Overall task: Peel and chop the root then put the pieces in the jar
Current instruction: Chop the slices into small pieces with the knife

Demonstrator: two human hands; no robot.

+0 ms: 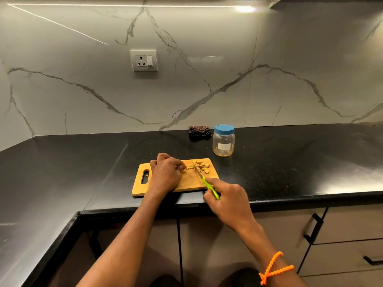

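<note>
A wooden cutting board (190,183) lies near the front edge of the black counter. Yellow root slices (202,165) are scattered on its far right part. My left hand (165,172) rests on the board with curled fingers pinching what is left of the root; that piece is mostly hidden. My right hand (226,195) grips a knife by its green handle (210,187), and the blade (198,171) points into the pieces. A clear plastic jar (223,141) with a blue lid on it stands behind the board to the right, a few yellow bits at its bottom.
A folded brown cloth (199,131) lies against the marble wall behind the jar. A wall socket (144,60) sits above the counter. The black counter (300,162) turns a corner at the left. Cabinet drawers with black handles (314,228) are below right.
</note>
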